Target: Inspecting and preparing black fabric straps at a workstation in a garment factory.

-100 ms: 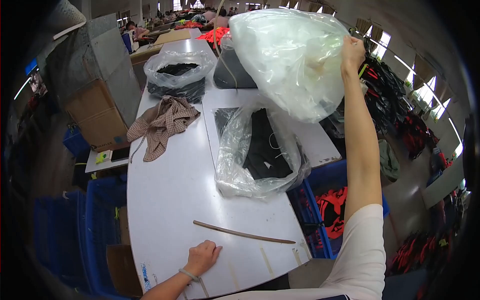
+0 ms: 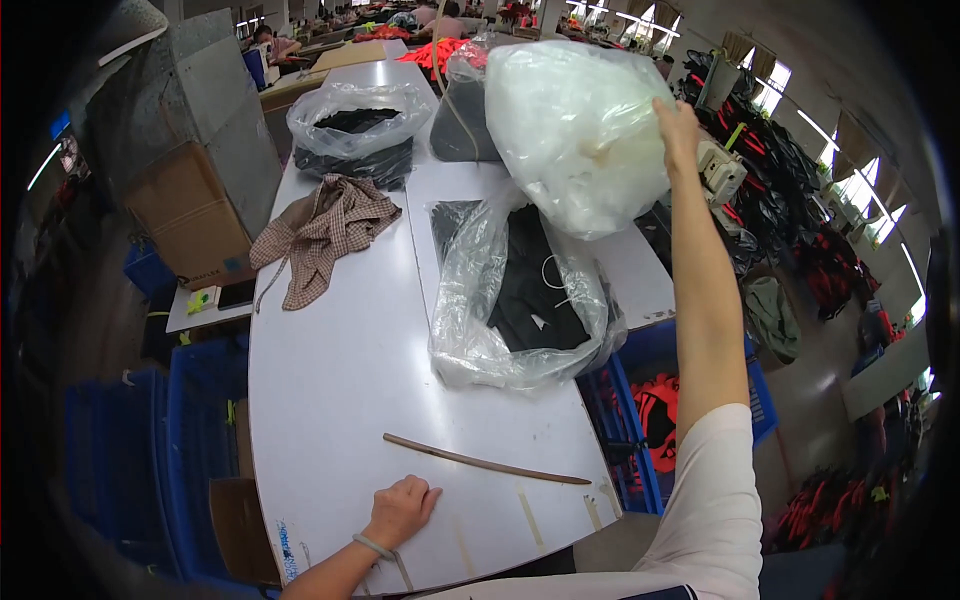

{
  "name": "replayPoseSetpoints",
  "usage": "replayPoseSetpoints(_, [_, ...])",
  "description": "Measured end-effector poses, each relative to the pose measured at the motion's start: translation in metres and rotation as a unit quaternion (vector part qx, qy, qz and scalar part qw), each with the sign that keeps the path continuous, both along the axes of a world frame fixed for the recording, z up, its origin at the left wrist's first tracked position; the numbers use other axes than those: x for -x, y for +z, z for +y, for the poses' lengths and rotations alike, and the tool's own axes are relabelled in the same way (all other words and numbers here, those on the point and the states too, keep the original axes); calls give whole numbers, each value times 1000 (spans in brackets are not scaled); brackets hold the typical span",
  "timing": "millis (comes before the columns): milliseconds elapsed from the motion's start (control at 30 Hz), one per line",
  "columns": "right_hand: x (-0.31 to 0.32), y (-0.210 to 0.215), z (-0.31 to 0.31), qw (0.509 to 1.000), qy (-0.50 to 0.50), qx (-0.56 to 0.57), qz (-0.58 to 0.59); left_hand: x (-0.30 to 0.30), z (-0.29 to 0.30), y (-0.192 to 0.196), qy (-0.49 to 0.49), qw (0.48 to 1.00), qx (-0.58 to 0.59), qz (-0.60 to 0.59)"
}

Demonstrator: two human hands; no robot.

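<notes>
My right hand (image 2: pixel 678 128) is raised high at the right and grips the edge of a big, puffed-up clear plastic bag (image 2: pixel 575 130) that hangs in the air above the table. Under it, on the white table (image 2: pixel 330 350), lies another clear bag with black garments (image 2: pixel 525 300) in it. My left hand (image 2: pixel 400 508) rests flat on the table's near edge, fingers spread, holding nothing. A thin brown stick (image 2: pixel 485 460) lies just beyond that hand.
A brown checked cloth (image 2: pixel 325 235) lies crumpled at the table's left. Further back stand a plastic bag of dark clothes (image 2: pixel 358 130) and a grey bundle (image 2: pixel 465 120). Blue crates (image 2: pixel 150 450) sit left of the table, a cardboard box (image 2: pixel 185 215) beside them, another blue crate (image 2: pixel 660 400) at the right.
My right hand has dropped a little, carrying the clear bag down and nearer. My left hand has stayed on the table.
</notes>
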State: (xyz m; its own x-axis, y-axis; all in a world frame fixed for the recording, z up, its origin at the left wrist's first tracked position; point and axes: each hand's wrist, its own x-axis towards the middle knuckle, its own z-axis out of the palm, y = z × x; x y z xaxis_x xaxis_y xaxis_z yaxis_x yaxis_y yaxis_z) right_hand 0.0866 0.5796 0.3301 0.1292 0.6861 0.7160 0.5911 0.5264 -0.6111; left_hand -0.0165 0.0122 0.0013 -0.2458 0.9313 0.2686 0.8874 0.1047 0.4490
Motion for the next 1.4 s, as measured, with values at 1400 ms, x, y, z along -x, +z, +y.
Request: replayPoseSetpoints(1400, [161, 2, -146, 443, 765, 137, 448, -11, -10, -8, 12, 999, -47, 1])
